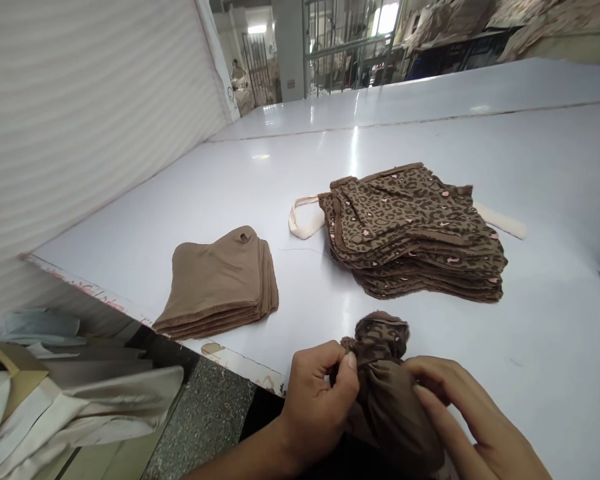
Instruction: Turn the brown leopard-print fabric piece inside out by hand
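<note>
A bunched brown fabric piece (pixel 387 393), partly leopard-printed, sits at the near edge of the white table (pixel 430 133). My left hand (pixel 315 400) pinches its gathered top with thumb and fingers. My right hand (pixel 470 420) rests on its right side, fingers curled over the cloth. Beyond them lies a stack of leopard-print fabric pieces (pixel 415 230). A stack of plain brown fabric pieces (pixel 220 283) lies to the left.
A cream strip of cloth (pixel 305 220) pokes out beside the leopard stack. A white corrugated wall (pixel 80 113) runs along the left. Below the table edge at lower left lie pale fabric and cardboard (pixel 55 393). Racks and fabric piles stand far behind.
</note>
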Demonstrator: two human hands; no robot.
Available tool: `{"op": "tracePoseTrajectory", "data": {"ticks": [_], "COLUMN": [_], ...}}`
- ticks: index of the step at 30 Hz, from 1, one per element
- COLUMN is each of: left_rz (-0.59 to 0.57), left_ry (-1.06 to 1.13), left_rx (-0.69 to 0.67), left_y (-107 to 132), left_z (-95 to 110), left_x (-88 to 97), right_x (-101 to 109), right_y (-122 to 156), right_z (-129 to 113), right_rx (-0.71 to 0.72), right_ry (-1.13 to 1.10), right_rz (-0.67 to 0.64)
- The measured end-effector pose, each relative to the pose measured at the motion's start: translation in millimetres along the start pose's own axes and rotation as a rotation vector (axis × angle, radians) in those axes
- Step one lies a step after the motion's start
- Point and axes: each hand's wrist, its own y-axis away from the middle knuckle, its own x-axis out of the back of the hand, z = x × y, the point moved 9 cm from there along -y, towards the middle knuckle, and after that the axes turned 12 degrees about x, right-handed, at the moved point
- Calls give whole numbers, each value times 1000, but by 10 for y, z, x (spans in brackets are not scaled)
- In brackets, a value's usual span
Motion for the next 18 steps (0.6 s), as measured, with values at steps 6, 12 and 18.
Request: {"op": "tracePoseTrajectory", "data": {"ticks": [6, 12, 18], "left_rz": [-123, -103, -437], "left_ry": [46, -609, -384], "left_rx": [148, -66, 4], "left_y": [31, -94, -252], "left_z": [-178, 381, 283], "left_x": [-52, 125, -143], "right_x": [-106, -258, -175], "right_y": [-86, -85, 68], "right_z": [-181, -438, -453], "right_rx": [120, 374, 515], "right_ry": [-76, -77, 18], "right_rz": [-48, -182, -132]}}
